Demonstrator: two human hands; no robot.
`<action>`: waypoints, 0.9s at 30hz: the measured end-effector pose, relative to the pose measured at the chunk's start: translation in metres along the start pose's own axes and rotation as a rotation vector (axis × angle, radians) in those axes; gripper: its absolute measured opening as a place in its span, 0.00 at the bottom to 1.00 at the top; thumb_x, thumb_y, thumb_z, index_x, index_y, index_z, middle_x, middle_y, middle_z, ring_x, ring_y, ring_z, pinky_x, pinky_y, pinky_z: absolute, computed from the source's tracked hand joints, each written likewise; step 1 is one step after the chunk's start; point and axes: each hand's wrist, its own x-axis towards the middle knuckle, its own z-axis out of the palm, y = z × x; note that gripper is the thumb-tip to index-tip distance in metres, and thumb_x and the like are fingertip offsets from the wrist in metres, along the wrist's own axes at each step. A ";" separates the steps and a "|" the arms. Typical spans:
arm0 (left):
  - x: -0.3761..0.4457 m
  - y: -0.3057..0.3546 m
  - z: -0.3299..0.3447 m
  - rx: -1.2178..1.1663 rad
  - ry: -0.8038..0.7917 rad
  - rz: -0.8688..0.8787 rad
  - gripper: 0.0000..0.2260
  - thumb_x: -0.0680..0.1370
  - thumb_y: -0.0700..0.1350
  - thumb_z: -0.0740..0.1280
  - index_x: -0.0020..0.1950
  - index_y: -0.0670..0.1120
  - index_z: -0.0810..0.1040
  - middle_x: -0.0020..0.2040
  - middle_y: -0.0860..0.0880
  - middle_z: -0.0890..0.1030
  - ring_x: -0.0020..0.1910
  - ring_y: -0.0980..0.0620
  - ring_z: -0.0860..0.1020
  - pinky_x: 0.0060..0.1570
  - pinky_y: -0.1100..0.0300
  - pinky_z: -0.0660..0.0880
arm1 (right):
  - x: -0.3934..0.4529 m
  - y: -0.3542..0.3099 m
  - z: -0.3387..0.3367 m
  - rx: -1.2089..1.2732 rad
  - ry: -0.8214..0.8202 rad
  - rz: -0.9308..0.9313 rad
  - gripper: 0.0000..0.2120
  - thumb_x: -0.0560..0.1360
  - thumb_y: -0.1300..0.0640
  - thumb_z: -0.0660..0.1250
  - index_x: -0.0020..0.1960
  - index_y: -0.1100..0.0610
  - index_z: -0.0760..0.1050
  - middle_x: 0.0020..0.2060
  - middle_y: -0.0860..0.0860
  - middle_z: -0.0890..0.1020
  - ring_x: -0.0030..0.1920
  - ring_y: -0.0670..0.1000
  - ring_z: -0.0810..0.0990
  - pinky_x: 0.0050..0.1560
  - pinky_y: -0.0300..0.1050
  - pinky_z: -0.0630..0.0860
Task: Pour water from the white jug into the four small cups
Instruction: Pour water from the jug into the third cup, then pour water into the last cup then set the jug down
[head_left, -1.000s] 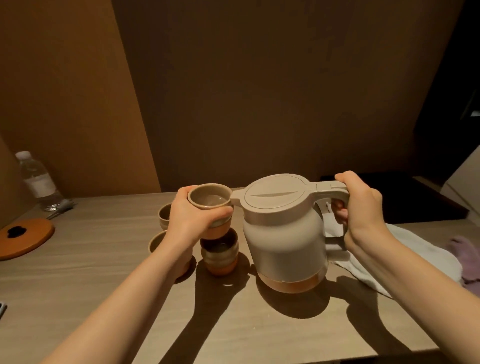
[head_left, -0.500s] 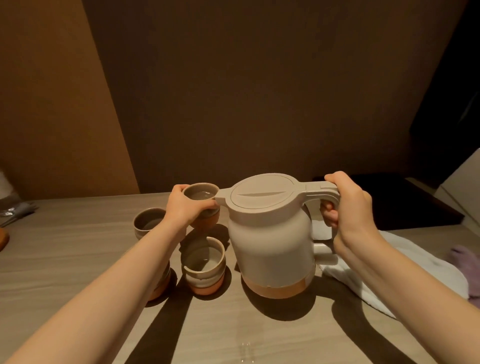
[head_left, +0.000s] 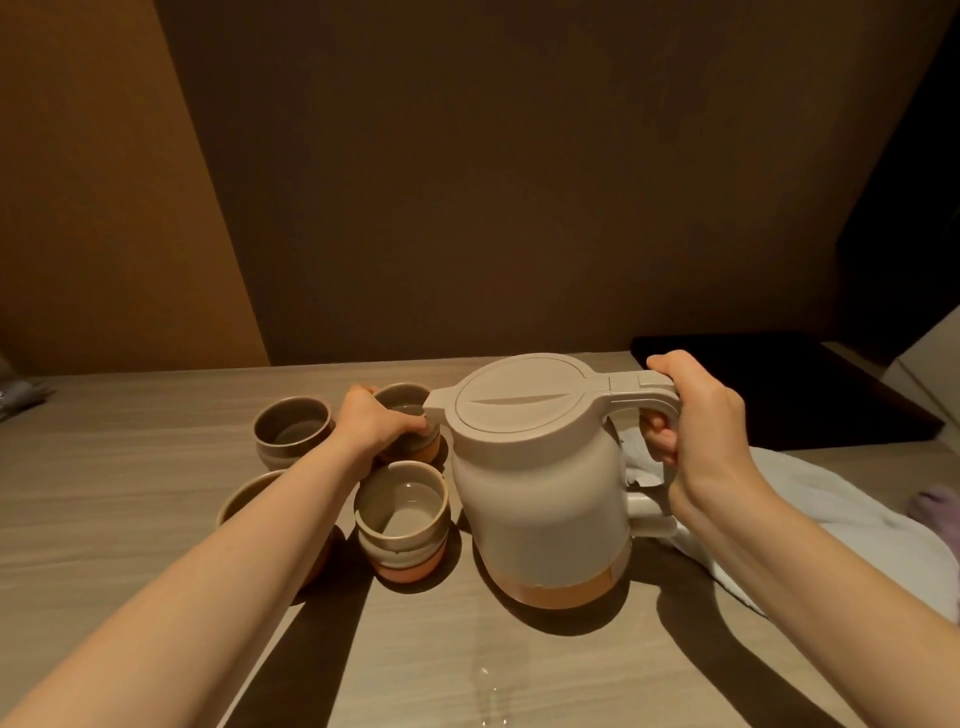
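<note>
The left hand (head_left: 376, 423) wraps the far cup (head_left: 410, 431), hiding most of it. The right hand (head_left: 698, 431) grips the white jug (head_left: 540, 499) handle. The left forearm covers part of the lower-left cup (head_left: 244, 499).

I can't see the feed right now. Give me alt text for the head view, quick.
The right hand grips the handle of the white jug, which stands upright on the table, while the left hand holds the far cup beside the spout. Three more small cups sit nearby: one at the back left, one under the left forearm, one beside the jug.
</note>
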 end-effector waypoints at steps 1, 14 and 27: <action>-0.001 -0.001 0.001 0.013 -0.004 0.012 0.34 0.66 0.44 0.79 0.67 0.44 0.65 0.54 0.44 0.73 0.52 0.45 0.75 0.48 0.52 0.77 | 0.000 0.000 0.000 0.001 -0.005 0.002 0.17 0.75 0.52 0.64 0.28 0.55 0.72 0.20 0.48 0.71 0.20 0.44 0.65 0.24 0.39 0.60; -0.025 0.006 -0.027 0.055 0.054 0.236 0.37 0.71 0.48 0.75 0.75 0.45 0.60 0.73 0.44 0.68 0.70 0.43 0.68 0.64 0.48 0.69 | -0.015 -0.006 -0.002 0.022 -0.029 0.008 0.17 0.75 0.52 0.64 0.28 0.55 0.71 0.19 0.47 0.70 0.19 0.44 0.64 0.24 0.39 0.60; -0.005 -0.053 -0.098 0.184 0.078 0.048 0.48 0.63 0.50 0.81 0.76 0.44 0.58 0.71 0.39 0.68 0.66 0.38 0.70 0.59 0.46 0.72 | -0.036 -0.009 -0.005 0.020 -0.076 -0.005 0.24 0.75 0.53 0.64 0.20 0.52 0.71 0.18 0.48 0.68 0.19 0.44 0.63 0.24 0.40 0.59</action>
